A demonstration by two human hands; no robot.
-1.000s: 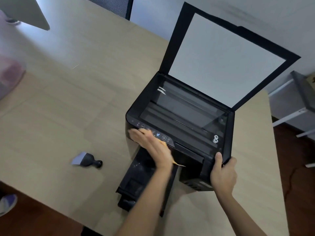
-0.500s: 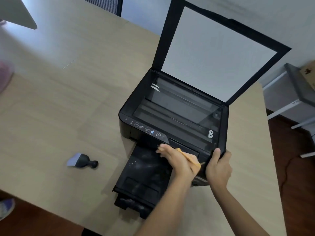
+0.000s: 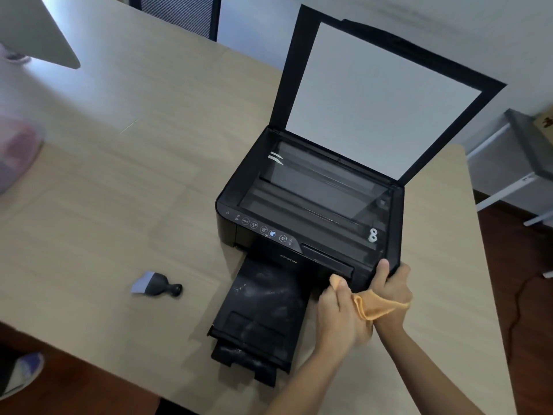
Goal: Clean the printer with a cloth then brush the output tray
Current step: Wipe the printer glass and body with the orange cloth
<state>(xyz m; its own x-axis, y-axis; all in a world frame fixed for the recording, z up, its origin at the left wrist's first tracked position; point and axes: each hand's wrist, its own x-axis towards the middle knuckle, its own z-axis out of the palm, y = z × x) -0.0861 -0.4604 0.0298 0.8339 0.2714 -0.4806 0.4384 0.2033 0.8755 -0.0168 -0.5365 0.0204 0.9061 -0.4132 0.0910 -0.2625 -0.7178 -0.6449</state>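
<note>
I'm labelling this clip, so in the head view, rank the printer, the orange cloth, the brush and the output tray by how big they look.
1. printer, lid raised, by far the largest
2. output tray
3. orange cloth, bunched in the left hand and partly hidden, so its rank over the brush is unsure
4. brush

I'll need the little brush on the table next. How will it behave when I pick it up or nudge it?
The brush looks small, so probably light. It lies on its side on the table; its rounded black handle may roll a little if nudged, though the flat, wide bristle end should stop it. The knob at the handle's end likely gives a secure grip; the pale bristles probably flex.
</note>
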